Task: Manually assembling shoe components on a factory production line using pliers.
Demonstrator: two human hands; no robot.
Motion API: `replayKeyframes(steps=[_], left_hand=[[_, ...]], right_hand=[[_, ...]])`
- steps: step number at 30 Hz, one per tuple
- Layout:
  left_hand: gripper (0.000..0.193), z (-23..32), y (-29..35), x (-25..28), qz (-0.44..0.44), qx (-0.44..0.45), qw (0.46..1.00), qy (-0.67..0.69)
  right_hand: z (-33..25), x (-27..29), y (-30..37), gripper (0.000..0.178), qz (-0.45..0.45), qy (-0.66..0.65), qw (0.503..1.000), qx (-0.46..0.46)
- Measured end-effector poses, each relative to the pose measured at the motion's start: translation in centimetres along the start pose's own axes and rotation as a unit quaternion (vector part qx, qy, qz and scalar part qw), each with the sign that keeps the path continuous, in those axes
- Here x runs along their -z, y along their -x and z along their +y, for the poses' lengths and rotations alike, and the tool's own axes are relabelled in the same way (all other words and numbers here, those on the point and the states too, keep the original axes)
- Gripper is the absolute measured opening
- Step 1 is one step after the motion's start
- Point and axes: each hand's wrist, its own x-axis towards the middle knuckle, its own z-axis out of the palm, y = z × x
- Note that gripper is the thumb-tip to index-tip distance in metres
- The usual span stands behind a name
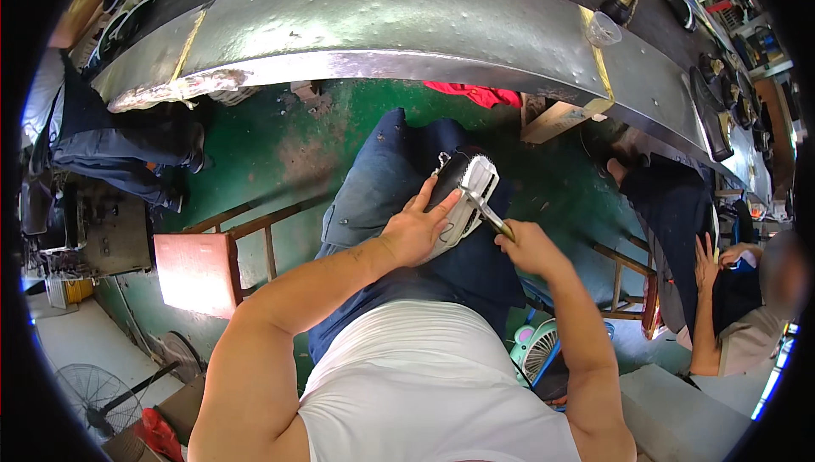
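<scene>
Black-and-white shoe with pale ragged edging (481, 175) over the lap, on dark blue cloth (361, 195).
Left hand (414, 231) grips shoe, fingers spread across its left side; right hand (531, 248) closed round silver metal pincer-like tool (487, 212), head at shoe's white part. Far: long grey metal-edged bench (382, 12).

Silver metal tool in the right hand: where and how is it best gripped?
Grip the silver metal tool probably by its handle end, from the right: its shaft slants that way, its head lies at the black-and-white shoe.
</scene>
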Motion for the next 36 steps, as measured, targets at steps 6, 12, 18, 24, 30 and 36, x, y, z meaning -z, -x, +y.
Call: replayKeyframes(steps=[6, 12, 18, 24, 30, 36], left_hand=[[0.059, 0.8, -1.1, 2.1, -0.078, 0.04, 0.996, -0.004], [0.064, 2.1, -0.8, 3.4, -0.141, 0.061, 0.987, -0.041], [0.074, -0.9, 2.3, -1.8, 0.066, 0.151, 0.968, 0.192], [0.087, -1.1, 2.3, -1.1, 0.001, 0.108, 0.964, 0.241], [0.105, 2.4, 1.6, 7.3, -0.184, 0.136, 0.967, 0.112], [0.07, 5.2, 1.1, 15.0, 0.102, -0.072, 0.975, 0.185]], right_hand=[[-3.1, 2.1, -0.4, 0.029, 0.068, -0.03, 0.996, 0.052], [-2.0, -1.0, -2.9, 0.036, 0.15, 0.083, 0.983, 0.067], [-2.8, 0.1, -1.2, 0.036, 0.078, 0.027, 0.994, 0.07], [-2.8, -3.7, 1.6, 0.037, 0.051, 0.088, 0.994, 0.04], [1.5, -6.6, 3.8, 0.03, 0.149, -0.245, 0.958, 0.019], [2.8, -10.0, 4.8, 0.023, 0.243, -0.419, 0.87, 0.092]])
